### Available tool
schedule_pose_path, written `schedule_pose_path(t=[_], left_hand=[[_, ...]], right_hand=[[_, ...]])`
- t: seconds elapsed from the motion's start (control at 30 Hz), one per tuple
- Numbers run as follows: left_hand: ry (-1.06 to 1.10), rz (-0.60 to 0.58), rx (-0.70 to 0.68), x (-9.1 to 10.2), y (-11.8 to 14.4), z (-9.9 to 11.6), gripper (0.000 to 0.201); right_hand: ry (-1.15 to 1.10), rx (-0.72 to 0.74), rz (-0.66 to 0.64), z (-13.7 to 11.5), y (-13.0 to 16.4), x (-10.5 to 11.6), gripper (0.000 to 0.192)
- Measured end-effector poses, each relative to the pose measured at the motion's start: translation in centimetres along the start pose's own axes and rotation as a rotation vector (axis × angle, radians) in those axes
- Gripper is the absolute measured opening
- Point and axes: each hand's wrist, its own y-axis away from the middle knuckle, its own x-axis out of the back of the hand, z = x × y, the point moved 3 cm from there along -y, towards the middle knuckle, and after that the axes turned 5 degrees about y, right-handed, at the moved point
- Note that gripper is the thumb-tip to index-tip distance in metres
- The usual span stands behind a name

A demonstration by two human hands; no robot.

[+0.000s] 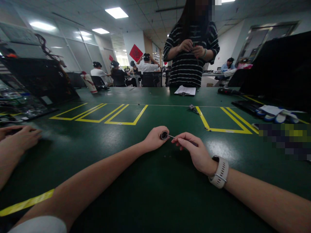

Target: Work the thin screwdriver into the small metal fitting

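The left hand [154, 139] is closed around a dark round part [164, 135] over the green table [136, 200], open end bared, presumably to give access to the slim tool [171, 136], whose tip may touch the rim, pinched in the right hand [198, 153] for fine control.

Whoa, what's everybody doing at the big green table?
The person's left hand holds a small, dark round part, its open end showing. The right hand holds a thin tool, its tip at the part's rim. Two tiny ring-like bits lie nearby on the green table. Across it stands someone in a striped top, hands raised, holding something hard to make out.
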Motion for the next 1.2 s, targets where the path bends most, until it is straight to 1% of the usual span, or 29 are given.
schedule_pose_path(t=[0.13, 0.23, 0.3, 0.43, 0.57, 0.67, 0.8, 0.9, 1.03, 1.13, 1.2], left_hand=[[-0.013, 0.011, -0.013, -0.04, -0.05, -0.15, 0.007], [-0.011, 0.015, -0.023, -0.1, -0.05, -0.27, 0.007], [-0.002, 0.023, -0.02, -0.12, -0.04, -0.36, 0.009], [0.019, 0.04, -0.007, -0.07, -0.03, -0.49, 0.01], [0.008, 0.004, -0.016, -0.05, -0.04, -0.39, 0.01], [-0.014, -0.006, -0.027, -0.01, -0.02, -0.26, 0.009], [-0.06, -0.016, -0.048, -0.02, 0.03, -0.04, 0.007], [-0.12, -0.033, -0.067, -0.08, 0.07, 0.03, 0.006], [-0.168, -0.045, -0.081, -0.15, 0.12, -0.1, 0.005], [-0.154, -0.036, -0.076, -0.15, 0.12, -0.22, 0.005], [-0.136, -0.033, -0.073, -0.15, 0.1, -0.23, 0.006]], right_hand=[[0.174, 0.068, -0.032, -0.57, 0.2, -0.33, 0.016], [0.249, 0.105, -0.015, -0.87, 0.26, -0.44, 0.015], [0.269, 0.098, -0.005, -0.91, 0.22, -0.42, 0.014], [0.247, 0.038, -0.007, -0.8, 0.08, -0.27, 0.015], [0.197, 0.015, -0.022, -0.74, 0.17, -0.16, 0.016], [0.192, 0.054, -0.011, -0.87, 0.33, -0.11, 0.017], [0.281, 0.107, 0.022, -0.98, 0.34, -0.27, 0.016], [0.329, 0.13, 0.013, -0.95, 0.24, -0.44, 0.016], [0.254, 0.084, -0.016, -0.72, 0.13, -0.27, 0.017], [0.196, 0.048, -0.068, -0.43, 0.12, -0.21, 0.018], [0.174, 0.045, -0.079, -0.3, 0.14, -0.21, 0.018]])
